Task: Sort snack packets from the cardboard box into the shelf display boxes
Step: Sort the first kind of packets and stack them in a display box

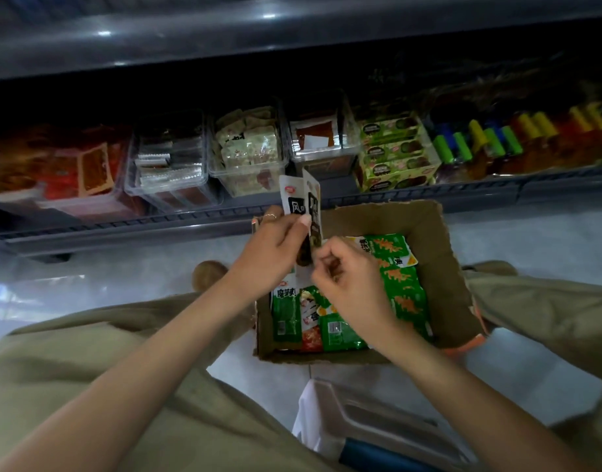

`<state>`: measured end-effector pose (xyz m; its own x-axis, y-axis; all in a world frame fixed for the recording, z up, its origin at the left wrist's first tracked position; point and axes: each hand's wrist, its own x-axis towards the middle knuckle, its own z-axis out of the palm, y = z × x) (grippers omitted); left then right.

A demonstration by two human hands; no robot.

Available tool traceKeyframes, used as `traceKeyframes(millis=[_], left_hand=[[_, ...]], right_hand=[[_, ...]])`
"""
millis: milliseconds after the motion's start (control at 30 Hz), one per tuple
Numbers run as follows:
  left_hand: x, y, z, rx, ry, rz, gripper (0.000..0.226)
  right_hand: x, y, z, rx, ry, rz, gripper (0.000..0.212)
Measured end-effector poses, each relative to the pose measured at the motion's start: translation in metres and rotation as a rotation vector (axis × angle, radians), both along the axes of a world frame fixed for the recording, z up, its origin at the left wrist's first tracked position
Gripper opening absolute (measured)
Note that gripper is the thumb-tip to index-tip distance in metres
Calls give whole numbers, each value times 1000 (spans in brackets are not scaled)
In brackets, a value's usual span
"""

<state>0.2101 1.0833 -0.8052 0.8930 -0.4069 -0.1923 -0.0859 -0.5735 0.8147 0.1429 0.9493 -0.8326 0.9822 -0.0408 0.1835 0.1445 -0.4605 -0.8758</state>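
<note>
Right at the person's knees, a pale plastic stool (361, 413) sits on the floor, and just beyond it stands the torn cardboard box (442, 267), its bottom covered with green snack packets (401, 287) and a few red and white ones at the near left corner.

The trouble I would expect starts here. Both hands work directly above the open box, so a packet that slips free would drop back among the unsorted ones.

Over the box's far left corner, the left hand (275, 240) holds two white-and-black packets (301, 199) upright, thumb in front and fingers curled behind their lower halves. The right hand (347, 277) is touching them, fingers bunched and thumb and forefinger pinching the bottom edge of the right-hand packet, as if squaring the pair. Neither hand is spread. It is a light grip on glossy film, and the tops stand loose.

Farther off, the shelf (122, 229) carries clear display boxes (170, 172) set side by side, touching, then a green printed carton (391, 155) to the right. A second risk lies there: with the boxes crowded and dim, the pair could easily land in the wrong one. Which box matches them I cannot tell.
</note>
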Motion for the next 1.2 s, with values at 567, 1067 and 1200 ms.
traceKeyframes(millis=[567,1067,1200], left_hand=[[11,-36,64,-132,-354,-36,38],[69,-45,124,-437,-411,97,50],[76,-37,137,-416,-497,135,41]], right_hand=[[20,-35,46,201,-71,-239,43],[118,-39,166,451,-169,-28,23],[136,-31,185,400,-191,-4,25]])
